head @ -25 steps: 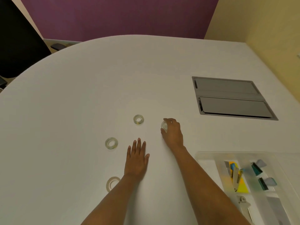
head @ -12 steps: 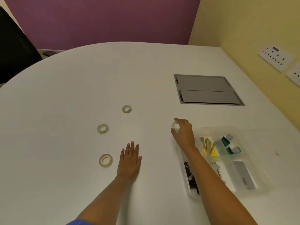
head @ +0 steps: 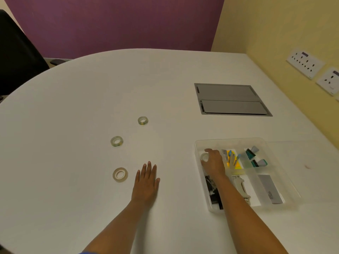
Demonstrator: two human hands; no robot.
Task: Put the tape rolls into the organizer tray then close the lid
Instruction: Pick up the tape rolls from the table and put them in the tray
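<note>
My right hand is inside the far left compartment of the clear organizer tray, its fingers closed around a small clear tape roll. Three more tape rolls lie flat on the white table: one farthest away, one in the middle, and a larger one nearest me. My left hand rests flat on the table, palm down, just right of the nearest roll, holding nothing. The tray's clear lid lies open on the table to the right of the tray.
The tray holds binder clips, a stapler, coloured notes and a grey box. A grey cable hatch is set in the table behind the tray. A yellow wall with sockets runs along the right. A black chair stands far left.
My right hand has carried the small tape roll from the table's middle rightwards into the tray's far left compartment. My view swung right. The left hand stayed flat.
</note>
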